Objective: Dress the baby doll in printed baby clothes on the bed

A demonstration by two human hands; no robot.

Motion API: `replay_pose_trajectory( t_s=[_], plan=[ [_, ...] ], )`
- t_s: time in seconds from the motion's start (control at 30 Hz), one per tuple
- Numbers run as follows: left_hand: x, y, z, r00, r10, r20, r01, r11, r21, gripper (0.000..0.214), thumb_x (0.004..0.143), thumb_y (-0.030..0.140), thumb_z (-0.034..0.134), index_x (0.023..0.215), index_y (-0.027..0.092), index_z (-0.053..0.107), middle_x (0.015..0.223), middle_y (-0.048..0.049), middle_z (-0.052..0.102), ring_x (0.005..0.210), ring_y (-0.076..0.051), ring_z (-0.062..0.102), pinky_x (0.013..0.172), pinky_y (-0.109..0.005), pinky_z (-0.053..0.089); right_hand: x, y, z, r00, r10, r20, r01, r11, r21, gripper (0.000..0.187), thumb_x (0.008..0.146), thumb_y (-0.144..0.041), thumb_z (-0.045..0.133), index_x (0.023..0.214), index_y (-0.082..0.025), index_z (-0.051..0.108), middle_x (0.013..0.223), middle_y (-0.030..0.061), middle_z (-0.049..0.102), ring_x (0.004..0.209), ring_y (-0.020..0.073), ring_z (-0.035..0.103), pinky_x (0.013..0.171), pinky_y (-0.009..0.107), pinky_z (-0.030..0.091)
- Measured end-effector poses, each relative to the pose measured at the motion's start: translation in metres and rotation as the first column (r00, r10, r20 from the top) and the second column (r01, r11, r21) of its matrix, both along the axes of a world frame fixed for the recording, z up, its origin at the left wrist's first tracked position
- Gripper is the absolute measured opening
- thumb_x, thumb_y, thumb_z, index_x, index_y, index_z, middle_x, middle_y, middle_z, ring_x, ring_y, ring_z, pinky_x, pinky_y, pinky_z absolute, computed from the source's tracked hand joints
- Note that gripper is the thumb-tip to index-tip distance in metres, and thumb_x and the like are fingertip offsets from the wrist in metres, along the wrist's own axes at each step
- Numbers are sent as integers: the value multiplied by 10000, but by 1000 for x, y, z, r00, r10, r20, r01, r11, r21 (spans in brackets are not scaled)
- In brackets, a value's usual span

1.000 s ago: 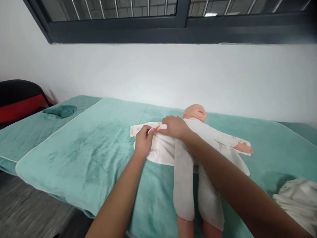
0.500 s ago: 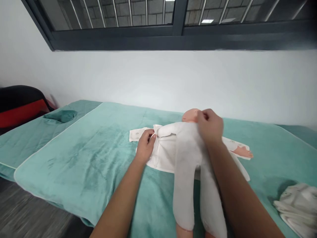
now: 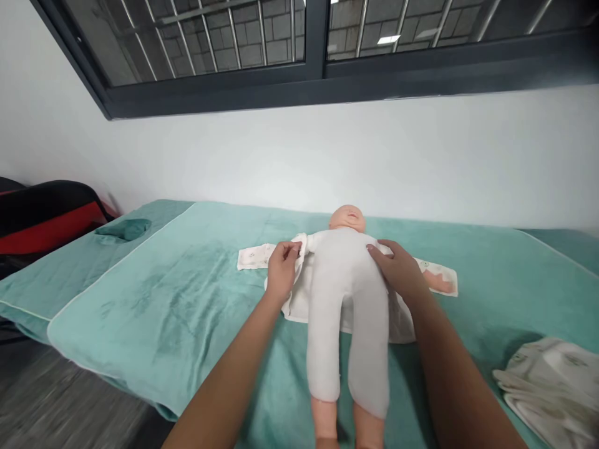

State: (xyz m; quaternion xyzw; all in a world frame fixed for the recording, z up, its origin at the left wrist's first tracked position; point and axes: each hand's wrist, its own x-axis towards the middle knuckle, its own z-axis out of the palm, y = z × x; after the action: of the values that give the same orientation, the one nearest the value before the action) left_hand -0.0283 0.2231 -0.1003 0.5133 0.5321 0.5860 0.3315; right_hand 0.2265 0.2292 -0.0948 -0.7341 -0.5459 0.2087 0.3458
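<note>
A baby doll [image 3: 349, 293] with a white cloth body lies on its back on a teal towel [image 3: 178, 293], head toward the wall. A white printed baby garment [image 3: 253, 255] is spread open under it. My left hand [image 3: 282, 271] pinches the garment's left edge beside the doll's arm. My right hand [image 3: 397, 268] rests flat on the doll's right side, fingers stretched out over its chest and arm. The doll's bare hand [image 3: 440, 284] pokes out past my right wrist.
A crumpled white garment [image 3: 552, 386] lies on the towel at the lower right. A folded teal cloth [image 3: 124, 229] sits at the far left of the bed. A black and red chair [image 3: 42, 218] stands at the left. The white wall runs behind the bed.
My right hand came down from near the doll's head to lie flat on its right side. The doll now lies straighter. My left hand stayed at the garment's left edge.
</note>
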Motion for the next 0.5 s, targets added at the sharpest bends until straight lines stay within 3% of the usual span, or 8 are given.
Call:
replay_pose_trajectory(
  t_s=[0.1, 0.27, 0.4, 0.5],
  plan=[
    [17, 11, 5, 998, -4, 60, 11, 993, -118, 161, 838, 299, 640, 921, 161, 636, 931, -66, 713, 841, -158, 644, 801, -286, 495, 3, 3, -5, 992, 41, -120, -35, 998, 55, 699, 777, -673, 597, 1324, -238, 604, 982, 108, 744, 927, 319, 680, 852, 459, 519],
    [21, 25, 13, 995, -4, 102, 37, 947, -320, 461, 707, 314, 770, 1097, 140, 596, 878, -74, 699, 733, -175, 637, 660, -294, 477, -1, 1, -10, 955, 130, -268, -104, 989, 108, 746, 763, -650, 624, 1376, -233, 540, 973, 79, 746, 863, 287, 692, 806, 433, 555],
    [14, 27, 25, 997, -51, 56, 66, 946, -319, 117, 696, 210, 722, 752, 142, 644, 625, 6, 597, 599, -130, 520, 592, -272, 396, -7, 4, -17, 947, 94, -307, -106, 994, -22, 848, 808, -723, 535, 1481, -225, 395, 1255, 150, 675, 1077, 321, 669, 979, 494, 503],
    [15, 26, 32, 995, -72, 64, 87, 960, -266, 172, 756, 220, 656, 607, 156, 597, 557, 33, 516, 557, -101, 442, 575, -258, 364, -12, 7, -26, 924, 120, -362, -122, 992, 18, 957, 784, -756, 553, 1534, -221, 294, 1442, 180, 540, 1227, 332, 606, 1040, 482, 482]
  ],
)
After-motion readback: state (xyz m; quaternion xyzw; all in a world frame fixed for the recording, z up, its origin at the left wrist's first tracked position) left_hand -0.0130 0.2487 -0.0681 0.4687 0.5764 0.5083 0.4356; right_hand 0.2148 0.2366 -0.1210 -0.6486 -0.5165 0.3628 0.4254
